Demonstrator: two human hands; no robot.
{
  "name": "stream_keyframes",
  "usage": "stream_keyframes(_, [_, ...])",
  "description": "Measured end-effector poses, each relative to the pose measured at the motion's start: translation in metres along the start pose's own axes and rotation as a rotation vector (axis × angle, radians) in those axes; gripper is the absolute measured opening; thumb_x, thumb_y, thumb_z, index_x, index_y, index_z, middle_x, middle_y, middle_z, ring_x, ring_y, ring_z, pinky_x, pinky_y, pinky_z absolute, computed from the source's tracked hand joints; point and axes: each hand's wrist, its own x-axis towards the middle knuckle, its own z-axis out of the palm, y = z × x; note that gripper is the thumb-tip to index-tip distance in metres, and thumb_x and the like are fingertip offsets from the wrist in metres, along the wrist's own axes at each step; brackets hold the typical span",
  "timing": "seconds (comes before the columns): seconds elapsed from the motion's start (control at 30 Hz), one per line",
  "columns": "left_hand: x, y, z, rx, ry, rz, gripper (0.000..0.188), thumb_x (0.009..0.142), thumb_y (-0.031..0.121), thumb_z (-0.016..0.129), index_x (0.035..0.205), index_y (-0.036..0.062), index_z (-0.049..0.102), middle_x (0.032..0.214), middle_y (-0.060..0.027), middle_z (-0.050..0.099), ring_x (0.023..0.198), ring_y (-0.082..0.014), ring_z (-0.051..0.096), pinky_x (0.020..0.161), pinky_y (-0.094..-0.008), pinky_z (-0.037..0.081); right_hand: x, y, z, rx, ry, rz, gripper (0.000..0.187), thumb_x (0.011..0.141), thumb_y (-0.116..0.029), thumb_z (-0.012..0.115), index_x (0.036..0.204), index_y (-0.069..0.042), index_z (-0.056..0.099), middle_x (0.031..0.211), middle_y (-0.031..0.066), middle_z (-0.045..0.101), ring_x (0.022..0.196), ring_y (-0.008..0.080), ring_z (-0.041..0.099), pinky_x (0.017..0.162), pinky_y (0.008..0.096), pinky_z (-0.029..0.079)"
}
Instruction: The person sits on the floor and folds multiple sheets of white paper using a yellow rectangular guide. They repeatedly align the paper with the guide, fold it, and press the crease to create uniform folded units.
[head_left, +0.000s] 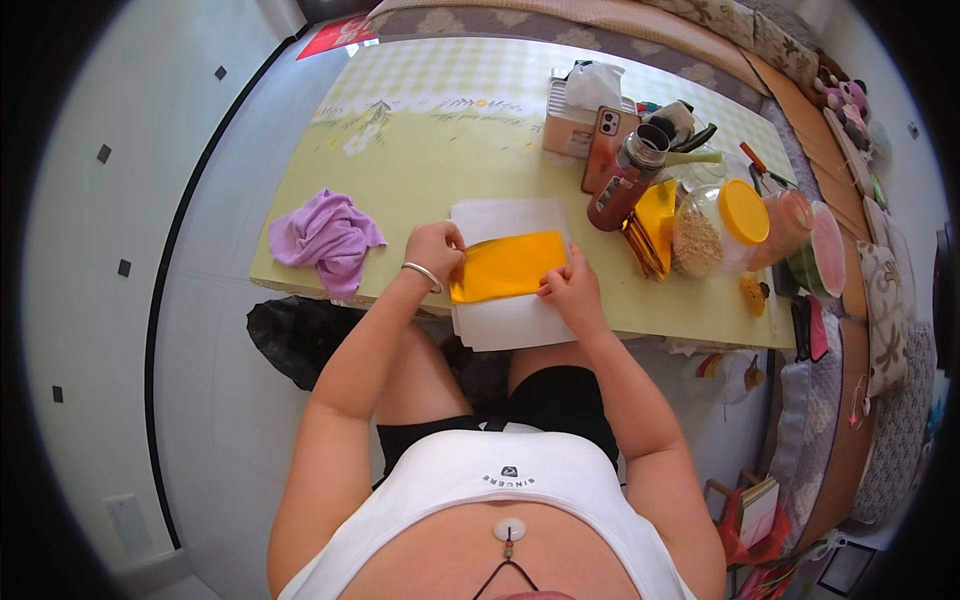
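A shiny gold foil sheet (508, 268) lies over a stack of white paper (512, 325) at the table's near edge. My left hand (434, 248), with a silver bangle at its wrist, pinches the sheet's left edge between closed fingers. At the opposite end, my right hand (573, 290) grips the lower right corner with its thumb and fingers. The sheet looks flat, slightly tilted up to the right. Parts of the fingertips on both hands are hidden.
Left on the table (420, 160) lies a crumpled purple cloth (325, 240). To the right stand an open dark red flask (628, 180), a phone (606, 145), a tissue box (570, 120), more gold foil (653, 225) and a yellow-lidded jar (705, 240). A cut watermelon (826, 250) sits farther right.
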Motion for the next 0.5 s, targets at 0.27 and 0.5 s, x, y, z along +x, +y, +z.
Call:
stream_keyframes(0.27, [-0.049, 0.026, 0.010, -0.798, 0.113, -0.254, 0.011, 0.091, 0.000, 0.066, 0.101, 0.0001, 0.069, 0.083, -0.0085, 0.071, 0.072, -0.0162, 0.073, 0.064, -0.0268, 0.059, 0.007, -0.012, -0.017, 0.433, -0.009, 0.227, 0.052, 0.100, -0.008, 0.056, 0.148, 0.000, 0.037, 0.099, 0.0144, 0.069, 0.079, 0.0222, 0.074, 0.066, 0.0284, 0.060])
stream_keyframes(0.5, [-0.056, 0.004, 0.028, -1.064, 0.170, -0.264, 0.012, 0.096, 0.000, 0.063, 0.105, -0.0042, 0.068, 0.096, -0.0131, 0.074, 0.086, -0.0197, 0.075, 0.071, -0.0268, 0.061, 0.010, -0.027, -0.016, 0.488, 0.016, 0.292, 0.024, 0.099, -0.013, 0.063, 0.119, -0.003, 0.056, 0.101, 0.0123, 0.071, 0.082, 0.0224, 0.074, 0.068, 0.0316, 0.061])
